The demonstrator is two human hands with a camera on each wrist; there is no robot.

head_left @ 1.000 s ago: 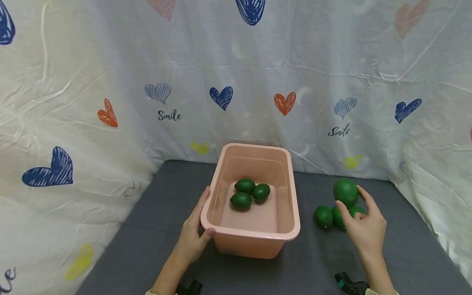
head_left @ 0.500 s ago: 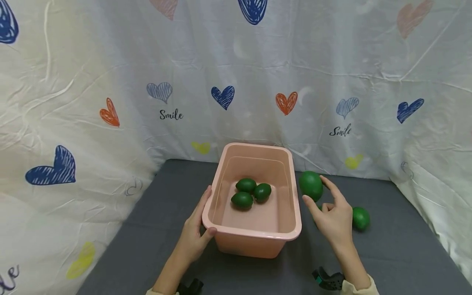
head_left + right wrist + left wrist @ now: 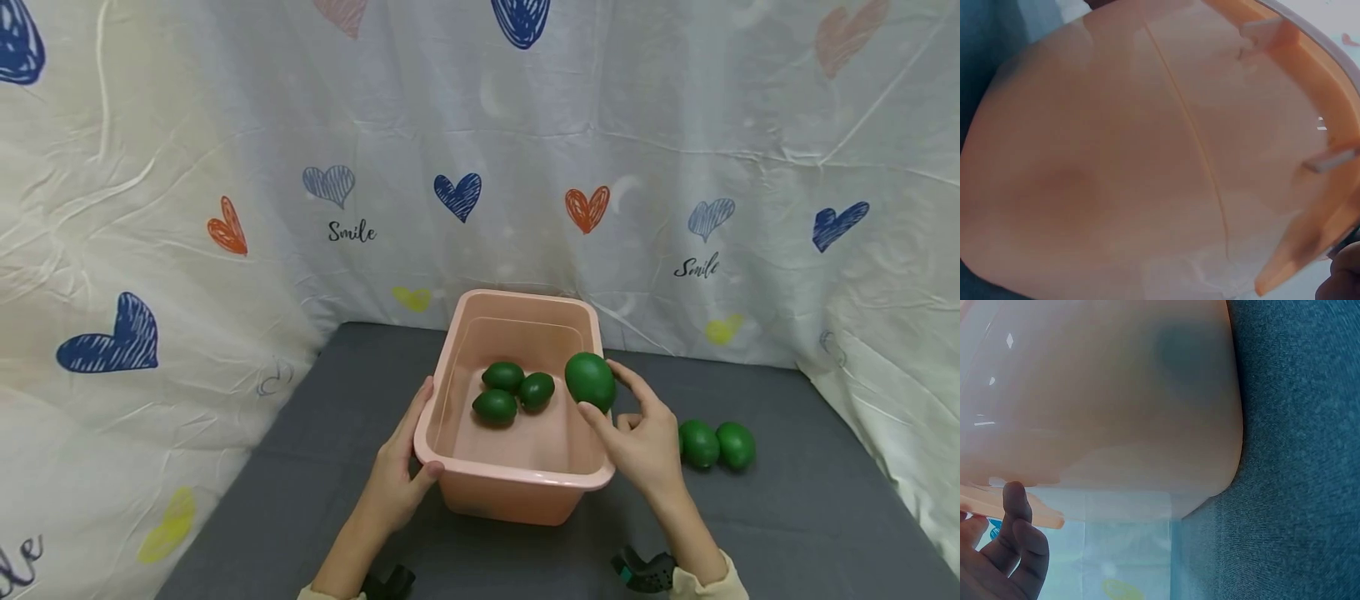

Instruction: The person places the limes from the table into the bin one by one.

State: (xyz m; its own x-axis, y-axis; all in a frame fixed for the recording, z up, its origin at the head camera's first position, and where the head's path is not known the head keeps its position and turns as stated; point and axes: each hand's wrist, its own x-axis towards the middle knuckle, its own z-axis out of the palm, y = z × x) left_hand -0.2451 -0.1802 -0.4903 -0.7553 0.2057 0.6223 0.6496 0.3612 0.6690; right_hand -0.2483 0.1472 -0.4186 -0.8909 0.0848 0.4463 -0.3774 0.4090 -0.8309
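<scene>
A pink bin (image 3: pixel 517 476) stands on the dark cloth, with three green fruits (image 3: pixel 495 407) lying inside. My left hand (image 3: pixel 393 479) grips its left rim near the front corner; in the left wrist view that hand's fingers (image 3: pixel 1017 503) lie against the bin wall (image 3: pixel 1116 412). Between thumb and fingertips my right hand (image 3: pixel 645 442) pinches a green fruit (image 3: pixel 590 382) above the bin's right rim. The right wrist view is filled by the bin's outer side (image 3: pixel 1116 156), with part of the right hand (image 3: pixel 1341 275) at its lower right edge.
Green fruits (image 3: pixel 736 445) sit on the dark cloth (image 3: pixel 795 517) to the right of the bin, partly behind the right hand. A white curtain (image 3: pixel 517 108) with printed hearts hangs behind and at the sides.
My right hand has carried the pinched fruit leftward from above the other fruits on the cloth to the bin's right rim. The left hand keeps its grip on the bin.
</scene>
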